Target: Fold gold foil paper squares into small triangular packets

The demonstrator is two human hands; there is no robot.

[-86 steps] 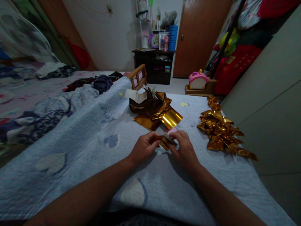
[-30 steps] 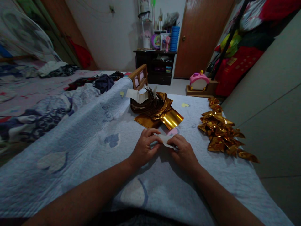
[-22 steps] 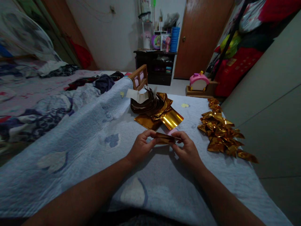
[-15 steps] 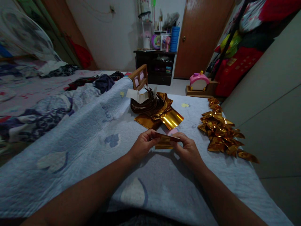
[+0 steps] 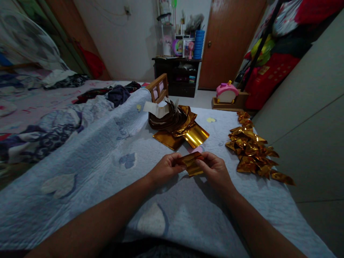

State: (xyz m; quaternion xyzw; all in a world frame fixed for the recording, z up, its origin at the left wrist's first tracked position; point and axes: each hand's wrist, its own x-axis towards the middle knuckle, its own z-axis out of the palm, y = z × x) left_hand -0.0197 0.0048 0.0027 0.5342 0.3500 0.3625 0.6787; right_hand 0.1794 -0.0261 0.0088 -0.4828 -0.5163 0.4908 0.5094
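Foil sheet [image 5: 192, 167], gold and creased, grasped between the left hand [image 5: 167, 167] and the right hand [image 5: 217, 171], thumbs and fingers pinching opposite sides, in front of the loose foil stack [image 5: 172, 123]. Uneven pull could skew or tear the sheet, whose crease appears, in dim light, slightly oblique. Folded foil pieces [image 5: 248, 148], near the quilt's [image 5: 107, 161] edge, could slide off if the fabric were tugged.

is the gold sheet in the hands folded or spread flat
Folded, at least partly: the gold sheet shows crease lines across its face between the left hand and right hand.
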